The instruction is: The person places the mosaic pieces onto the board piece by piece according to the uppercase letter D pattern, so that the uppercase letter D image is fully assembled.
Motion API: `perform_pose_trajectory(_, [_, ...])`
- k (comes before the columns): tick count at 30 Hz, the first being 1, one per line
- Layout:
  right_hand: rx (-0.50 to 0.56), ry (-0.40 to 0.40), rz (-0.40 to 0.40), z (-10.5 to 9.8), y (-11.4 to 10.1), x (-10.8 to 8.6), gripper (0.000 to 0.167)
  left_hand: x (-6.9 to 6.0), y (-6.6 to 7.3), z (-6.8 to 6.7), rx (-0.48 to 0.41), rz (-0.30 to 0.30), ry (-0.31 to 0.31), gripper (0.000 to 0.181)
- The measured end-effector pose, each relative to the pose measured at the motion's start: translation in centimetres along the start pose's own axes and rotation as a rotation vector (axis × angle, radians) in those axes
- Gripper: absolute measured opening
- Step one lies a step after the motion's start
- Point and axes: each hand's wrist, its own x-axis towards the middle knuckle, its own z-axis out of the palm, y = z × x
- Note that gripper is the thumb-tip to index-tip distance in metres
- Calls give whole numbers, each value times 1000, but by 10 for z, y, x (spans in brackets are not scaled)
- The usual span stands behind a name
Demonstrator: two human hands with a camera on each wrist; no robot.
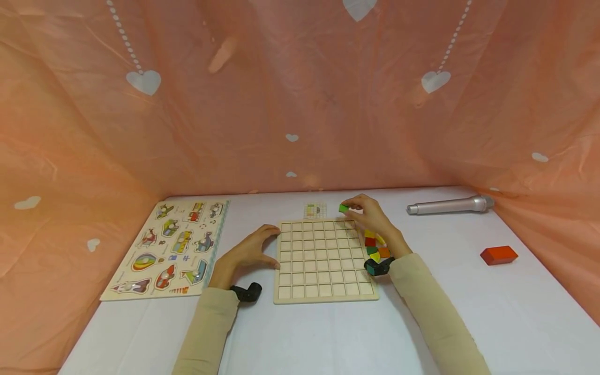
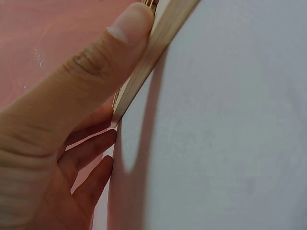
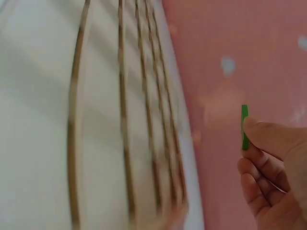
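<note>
A square wooden grid board [image 1: 325, 300] lies on the table in the head view. My left hand [image 1: 250, 249] rests its thumb and fingertips against the board's left edge, fingers spread; in the left wrist view the thumb of that hand [image 2: 72, 91] touches the wooden rim [image 2: 144, 64]. Above the board's far right corner, my right hand [image 1: 375, 216] pinches a thin green tile [image 1: 344, 208]. The right wrist view shows the tile [image 3: 244, 127] edge-on between thumb and fingers of the right hand [image 3: 283, 167].
Several coloured pieces [image 1: 370, 241] lie along the board's right edge, partly under the right wrist. Behind the board is a small patterned card [image 1: 315, 210]. A picture puzzle [image 1: 178, 250] lies at left; a silver microphone [image 1: 447, 206] and a red block [image 1: 499, 255] lie at right.
</note>
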Motion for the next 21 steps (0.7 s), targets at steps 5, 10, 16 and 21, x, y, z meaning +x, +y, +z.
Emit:
perform_pose_trajectory(5, [41, -31, -67, 28, -27, 16, 26, 0, 0, 0, -11, -15, 2, 91])
perform_pose_trajectory(10, [61, -82, -90, 58, -40, 25, 27, 0, -1, 1, -19, -23, -3, 91])
perform_pose_trajectory(16, [95, -150, -68, 86, -40, 25, 27, 0, -2, 1, -38, -25, -7, 89])
perform_pose_trajectory(21, [99, -163, -60, 98, -38, 23, 24, -1, -2, 0, -37, -24, -8, 90])
